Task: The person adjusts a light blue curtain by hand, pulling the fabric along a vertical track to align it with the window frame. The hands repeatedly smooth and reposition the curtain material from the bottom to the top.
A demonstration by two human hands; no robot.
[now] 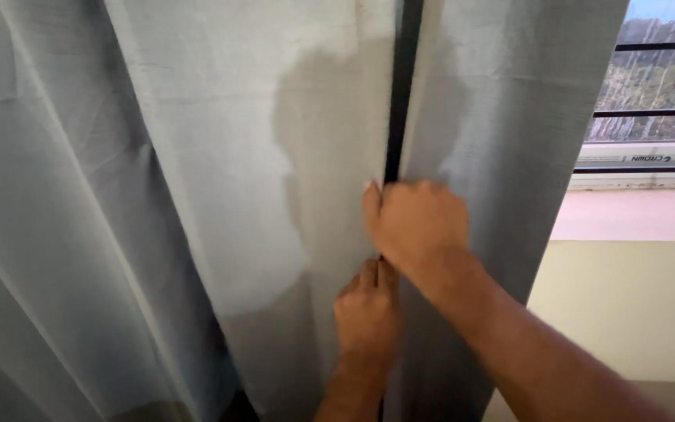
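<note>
Two pale grey curtain panels hang in front of me, the left curtain (220,172) and the right curtain (501,133), with a narrow dark gap (401,86) between their edges. My right hand (416,223) is up at the gap, fingers curled over the inner edge of the right panel. Just below it, my left hand (366,312) has its fingertips tucked into the seam where the left panel's edge meets the gap. Both hands touch the cloth; their fingertips are hidden behind the fabric edges.
At the right, past the curtain, a window with dark horizontal bars (654,113) shows hillside greenery outside. Below it run a light sill (634,215) and a cream wall (626,312). More curtain folds (48,234) fill the left side.
</note>
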